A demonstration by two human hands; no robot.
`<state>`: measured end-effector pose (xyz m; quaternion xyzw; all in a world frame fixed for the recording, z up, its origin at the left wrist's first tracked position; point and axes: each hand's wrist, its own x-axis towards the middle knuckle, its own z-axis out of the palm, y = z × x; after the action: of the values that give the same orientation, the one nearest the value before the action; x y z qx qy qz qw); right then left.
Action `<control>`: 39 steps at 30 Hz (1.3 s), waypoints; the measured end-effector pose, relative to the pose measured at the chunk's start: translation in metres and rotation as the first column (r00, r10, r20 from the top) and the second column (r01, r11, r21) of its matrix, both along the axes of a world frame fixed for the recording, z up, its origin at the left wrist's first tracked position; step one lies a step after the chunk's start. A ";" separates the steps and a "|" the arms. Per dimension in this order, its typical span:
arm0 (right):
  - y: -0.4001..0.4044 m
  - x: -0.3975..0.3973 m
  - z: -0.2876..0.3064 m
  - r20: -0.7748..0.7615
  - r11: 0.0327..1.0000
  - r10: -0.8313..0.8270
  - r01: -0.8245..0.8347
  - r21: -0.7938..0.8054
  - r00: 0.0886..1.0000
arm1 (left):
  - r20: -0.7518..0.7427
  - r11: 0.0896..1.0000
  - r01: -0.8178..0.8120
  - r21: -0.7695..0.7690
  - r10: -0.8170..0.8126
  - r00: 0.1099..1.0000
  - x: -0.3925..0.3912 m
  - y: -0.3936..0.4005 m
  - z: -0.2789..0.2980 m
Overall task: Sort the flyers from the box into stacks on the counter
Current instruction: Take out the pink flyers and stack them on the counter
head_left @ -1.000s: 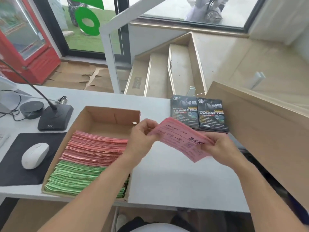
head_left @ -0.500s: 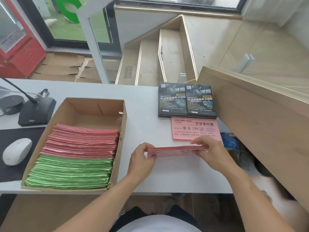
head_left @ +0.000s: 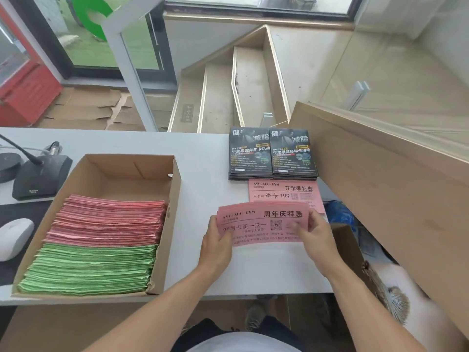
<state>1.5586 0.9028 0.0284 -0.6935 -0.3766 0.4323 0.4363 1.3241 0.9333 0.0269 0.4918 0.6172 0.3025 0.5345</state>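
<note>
Right of the cardboard box (head_left: pixel 175 199), which holds one pink pile (head_left: pixel 109 217) and one green pile (head_left: pixel 88 268), the left hand (head_left: pixel 218 243) and right hand (head_left: pixel 314 237) each pinch an end of a pink flyer bundle (head_left: pixel 261 223) low over the white counter (head_left: pixel 203 158). Beyond it lie one pink flyer (head_left: pixel 284 193) and two black stacks (head_left: pixel 272 153); stairs (head_left: pixel 228 92) and a window (head_left: pixel 106 47) lie behind.

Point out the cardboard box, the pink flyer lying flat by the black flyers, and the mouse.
cardboard box (head_left: pixel 127 171), head view, bare inner back wall.
pink flyer (head_left: pixel 281 193), head view, printed face.
mouse (head_left: pixel 14 236), head view, top shell.
</note>
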 end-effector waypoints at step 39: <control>0.088 -0.019 0.026 0.725 0.993 0.100 -0.116 -0.029 0.682 | -0.193 0.970 0.085 0.228 -0.040 0.980 0.047 0.079 0.016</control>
<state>1.5393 0.9904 0.0548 -0.7800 -0.5625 0.1449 0.2328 1.3706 1.0122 0.0432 0.5971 0.6088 0.3088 0.4214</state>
